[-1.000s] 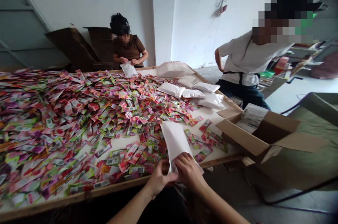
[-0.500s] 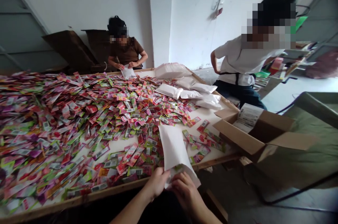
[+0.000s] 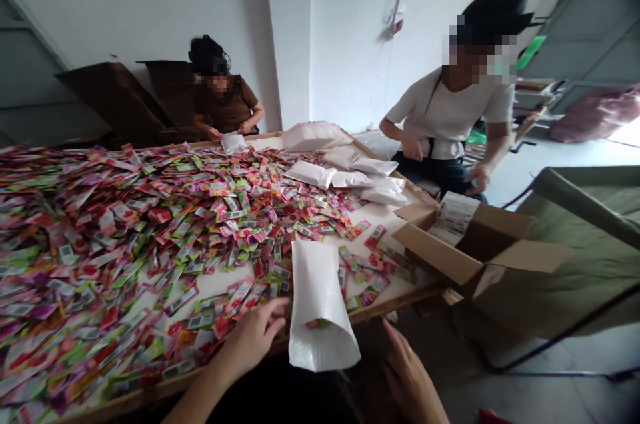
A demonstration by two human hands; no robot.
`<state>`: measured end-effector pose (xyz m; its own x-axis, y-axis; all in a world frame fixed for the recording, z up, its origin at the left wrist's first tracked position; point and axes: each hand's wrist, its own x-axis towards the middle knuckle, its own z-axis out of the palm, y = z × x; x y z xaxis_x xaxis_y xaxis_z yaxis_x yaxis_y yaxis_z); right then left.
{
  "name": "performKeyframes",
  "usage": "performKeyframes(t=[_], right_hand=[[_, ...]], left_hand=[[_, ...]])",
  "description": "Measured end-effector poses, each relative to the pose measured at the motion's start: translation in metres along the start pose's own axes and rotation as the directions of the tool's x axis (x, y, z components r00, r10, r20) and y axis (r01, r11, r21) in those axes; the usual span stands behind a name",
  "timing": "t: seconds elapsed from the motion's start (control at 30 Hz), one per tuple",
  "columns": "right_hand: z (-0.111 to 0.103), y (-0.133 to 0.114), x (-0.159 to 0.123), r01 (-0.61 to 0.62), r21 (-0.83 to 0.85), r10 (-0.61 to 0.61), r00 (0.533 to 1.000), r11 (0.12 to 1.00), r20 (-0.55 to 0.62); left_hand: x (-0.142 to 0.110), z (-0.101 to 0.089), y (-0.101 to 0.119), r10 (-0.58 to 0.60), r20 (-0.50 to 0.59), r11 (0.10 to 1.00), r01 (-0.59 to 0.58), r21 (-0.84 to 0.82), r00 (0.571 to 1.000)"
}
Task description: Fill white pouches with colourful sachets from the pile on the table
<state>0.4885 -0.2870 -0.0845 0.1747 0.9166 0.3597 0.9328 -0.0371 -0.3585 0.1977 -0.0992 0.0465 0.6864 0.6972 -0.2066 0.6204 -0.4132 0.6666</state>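
Note:
A white padded mailer lies at the table's near edge, its mouth gaping toward me. Bits of green and red show inside it, like the sachets. To its left is my left hand, open above the loose sachets, with fingers and thumb apart and nothing visibly held. My right hand is off to the mailer's right, past the table edge, open and empty with fingers extended. Small colourful printed sachets lie in a wide heap across the table.
Several filled white mailers and a flat stack of mailers sit at the back right. An opened cardboard box stands at the right corner. Across the table one person handles a white mailer; another person sits at the right.
Both hands have let go of the mailer's mouth and moved apart to either side. The mouth now gapes wider. The person at the right has turned toward the table.

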Motion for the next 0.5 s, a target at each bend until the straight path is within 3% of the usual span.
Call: performKeyframes(t=[0.03,0.07,0.13,0.2,0.23,0.27,0.3,0.33,0.37,0.4,0.47,0.5], right_hand=[[-0.004,-0.013,0.023,0.088,-0.020,-0.089,0.995,0.996,-0.053],[-0.008,-0.024,0.044,0.215,-0.044,-0.218,0.972,0.976,-0.081],[-0.017,-0.040,0.076,0.495,-0.024,-0.494,0.868,0.868,0.038],[-0.023,-0.045,0.091,0.661,0.088,-0.663,0.722,0.746,0.199],[-0.026,-0.045,0.093,0.687,0.154,-0.700,0.667,0.710,0.255],[-0.028,-0.045,0.092,0.688,0.217,-0.719,0.634,0.693,0.285],[-0.028,-0.044,0.091,0.666,0.273,-0.720,0.630,0.694,0.292],[-0.028,-0.044,0.090,0.618,0.326,-0.697,0.657,0.716,0.287],[-0.026,-0.045,0.091,0.534,0.369,-0.638,0.718,0.761,0.278],[-0.023,-0.047,0.093,0.413,0.394,-0.533,0.803,0.821,0.268],[-0.016,-0.054,0.105,0.098,0.395,-0.211,0.944,0.913,0.253],[-0.011,-0.057,0.113,-0.052,0.380,-0.049,0.966,0.924,0.253]], left_hand=[[0.005,-0.001,-0.002,0.138,-0.133,0.978,-0.114,0.177,0.981],[0.010,0.000,-0.007,0.308,-0.172,0.906,-0.233,0.352,0.936],[0.020,0.008,-0.020,0.607,-0.008,0.657,-0.497,0.567,0.794],[0.025,0.018,-0.037,0.765,0.178,0.418,-0.687,0.594,0.619],[0.025,0.023,-0.045,0.803,0.219,0.349,-0.735,0.582,0.554],[0.023,0.026,-0.052,0.827,0.225,0.320,-0.761,0.564,0.515],[0.021,0.030,-0.056,0.841,0.208,0.329,-0.778,0.535,0.499],[0.019,0.032,-0.057,0.838,0.172,0.382,-0.781,0.494,0.518],[0.018,0.034,-0.055,0.806,0.112,0.482,-0.753,0.448,0.582],[0.018,0.035,-0.050,0.730,0.033,0.614,-0.677,0.406,0.682],[0.024,0.035,-0.034,0.447,-0.167,0.865,-0.377,0.330,0.879],[0.030,0.035,-0.026,0.273,-0.264,0.937,-0.194,0.289,0.925]])
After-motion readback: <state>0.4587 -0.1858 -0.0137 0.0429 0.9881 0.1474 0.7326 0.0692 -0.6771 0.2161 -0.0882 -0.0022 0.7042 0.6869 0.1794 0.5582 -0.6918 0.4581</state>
